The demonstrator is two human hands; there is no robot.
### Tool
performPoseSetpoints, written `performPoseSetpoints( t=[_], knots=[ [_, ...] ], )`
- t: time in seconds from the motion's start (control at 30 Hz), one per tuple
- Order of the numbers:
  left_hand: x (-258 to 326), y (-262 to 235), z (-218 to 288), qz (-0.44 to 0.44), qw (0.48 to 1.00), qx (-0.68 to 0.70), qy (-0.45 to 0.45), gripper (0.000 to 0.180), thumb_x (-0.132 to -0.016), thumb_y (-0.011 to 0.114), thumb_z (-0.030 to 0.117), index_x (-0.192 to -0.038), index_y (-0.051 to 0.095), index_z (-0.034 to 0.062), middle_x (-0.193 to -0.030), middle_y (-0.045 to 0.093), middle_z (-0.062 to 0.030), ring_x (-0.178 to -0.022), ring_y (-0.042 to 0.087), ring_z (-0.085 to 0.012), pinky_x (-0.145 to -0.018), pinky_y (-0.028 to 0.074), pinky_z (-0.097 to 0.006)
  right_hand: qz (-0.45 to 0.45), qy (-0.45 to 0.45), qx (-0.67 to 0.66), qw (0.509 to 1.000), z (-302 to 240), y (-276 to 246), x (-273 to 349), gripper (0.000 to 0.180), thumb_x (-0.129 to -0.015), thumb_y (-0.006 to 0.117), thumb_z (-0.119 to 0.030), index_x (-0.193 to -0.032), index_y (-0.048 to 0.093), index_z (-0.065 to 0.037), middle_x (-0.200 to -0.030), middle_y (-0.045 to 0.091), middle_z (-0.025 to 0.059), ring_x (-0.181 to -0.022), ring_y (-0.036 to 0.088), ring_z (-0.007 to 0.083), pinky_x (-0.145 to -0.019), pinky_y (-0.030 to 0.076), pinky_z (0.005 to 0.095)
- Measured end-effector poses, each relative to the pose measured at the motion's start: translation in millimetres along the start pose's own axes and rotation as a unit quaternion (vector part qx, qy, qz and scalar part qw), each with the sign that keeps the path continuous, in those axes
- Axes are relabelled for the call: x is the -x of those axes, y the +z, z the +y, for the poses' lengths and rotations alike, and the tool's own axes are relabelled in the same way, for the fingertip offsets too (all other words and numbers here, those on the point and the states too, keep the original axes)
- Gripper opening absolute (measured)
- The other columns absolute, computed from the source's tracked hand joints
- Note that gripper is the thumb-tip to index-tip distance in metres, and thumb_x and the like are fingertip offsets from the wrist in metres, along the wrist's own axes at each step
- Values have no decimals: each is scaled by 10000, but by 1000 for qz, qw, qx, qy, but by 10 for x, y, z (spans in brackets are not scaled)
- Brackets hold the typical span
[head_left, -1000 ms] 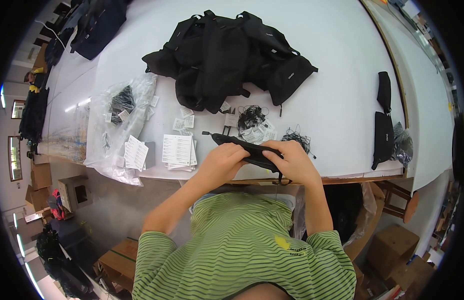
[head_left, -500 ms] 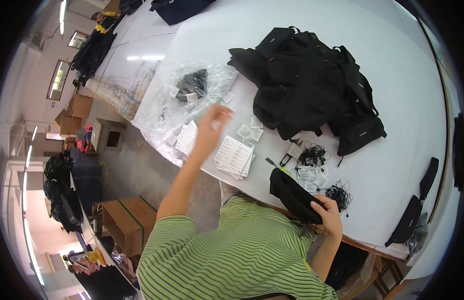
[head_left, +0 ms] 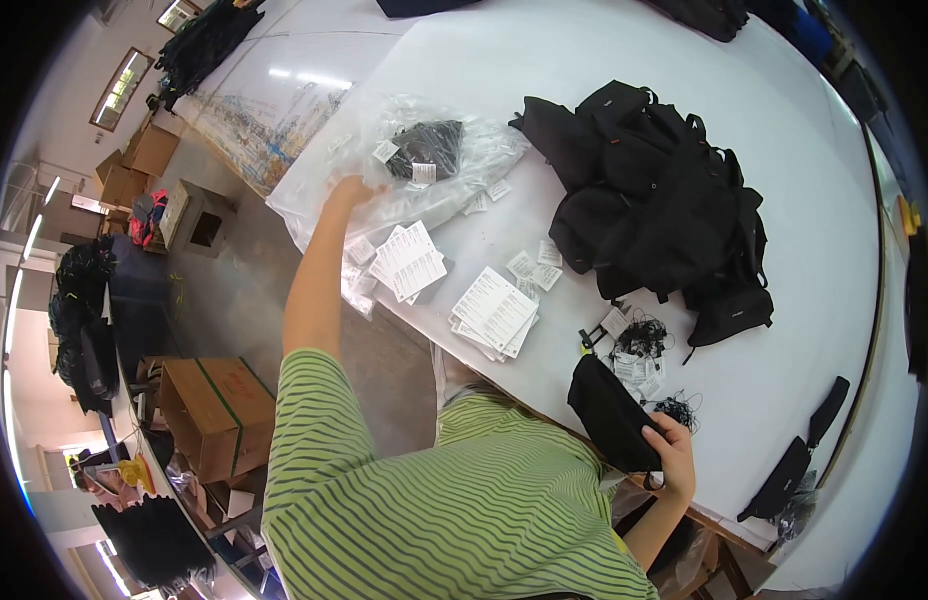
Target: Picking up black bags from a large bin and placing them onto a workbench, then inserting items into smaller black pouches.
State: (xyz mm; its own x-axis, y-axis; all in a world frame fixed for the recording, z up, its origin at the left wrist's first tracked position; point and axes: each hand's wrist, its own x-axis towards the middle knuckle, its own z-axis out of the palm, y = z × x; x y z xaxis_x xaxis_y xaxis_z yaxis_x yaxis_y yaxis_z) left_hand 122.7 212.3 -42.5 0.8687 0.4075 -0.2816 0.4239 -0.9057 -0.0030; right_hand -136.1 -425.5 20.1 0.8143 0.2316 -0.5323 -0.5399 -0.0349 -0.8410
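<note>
At the near edge of the white table [head_left: 499, 85], in front of the person's striped shirt [head_left: 434, 490], is a black pouch [head_left: 609, 412], its long body slanting from upper left to lower right. The right hand [head_left: 672, 455] has hold of its lower right end, fingers curled over the dark fabric and closed only as far as the pouch's thickness allows. Just beside the pouch's upper end lie a tangle of thin black cords [head_left: 641, 338] and some small white tags [head_left: 639, 372].

Left of these, near the table edge, sit two stacks of white printed cards [head_left: 497, 310]. Farther left, the left arm reaches out to a clear plastic bag [head_left: 474, 165] with dark, tagged items inside. The left hand [head_left: 352, 190] is at the bag's near left part, its fingers blurred against the film; how far they are open, and whether they grip anything, I cannot tell.

Beyond the cords, a heap of black bags [head_left: 664, 200] spreads over the table. Well apart at the right, more black pouches [head_left: 781, 480] lie near the edge.
</note>
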Motion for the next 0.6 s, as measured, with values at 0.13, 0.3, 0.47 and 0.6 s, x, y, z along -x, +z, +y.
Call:
performPoseSetpoints(
  t=[0.13,0.3,0.47,0.6],
  knots=[
    [325,-478,778,-211,972,89,47,872,-732,646,648,-1345,470,53,-1373,458,-196,-1212,494,-318,-965,422,-456,23,19,-7,1000,132,120,-10,164,-847,621,-58,-969,625,51,-879,636,23,-831,557,100,-775,430,230],
    [122,-147,521,-290,942,121,119,935,-694,658,683,-1366,450,67,-1398,433,-191,-1221,476,-306,-987,401,-436,-28,19,1,999,62,321,-72,171,-852,615,-51,-991,624,49,-882,636,20,-825,559,87,-756,434,221],
    [237,110,737,-179,965,-121,145,980,-684,682,665,-1425,357,113,-1395,429,-200,-1260,439,-324,-1003,377,-433,-20,20,-1,1000,64,413,-93,163,-865,601,-54,-995,620,43,-871,632,13,-801,552,65,-719,433,205],
    [481,124,750,-50,988,-66,133,837,-753,694,513,-1423,355,144,-1276,522,-246,-1180,517,-366,-959,420,-431,-25,1,6,1000,110,439,-79,146,-869,596,-56,-983,616,33,-839,618,-4,-777,538,52,-699,424,202]
  ],
)
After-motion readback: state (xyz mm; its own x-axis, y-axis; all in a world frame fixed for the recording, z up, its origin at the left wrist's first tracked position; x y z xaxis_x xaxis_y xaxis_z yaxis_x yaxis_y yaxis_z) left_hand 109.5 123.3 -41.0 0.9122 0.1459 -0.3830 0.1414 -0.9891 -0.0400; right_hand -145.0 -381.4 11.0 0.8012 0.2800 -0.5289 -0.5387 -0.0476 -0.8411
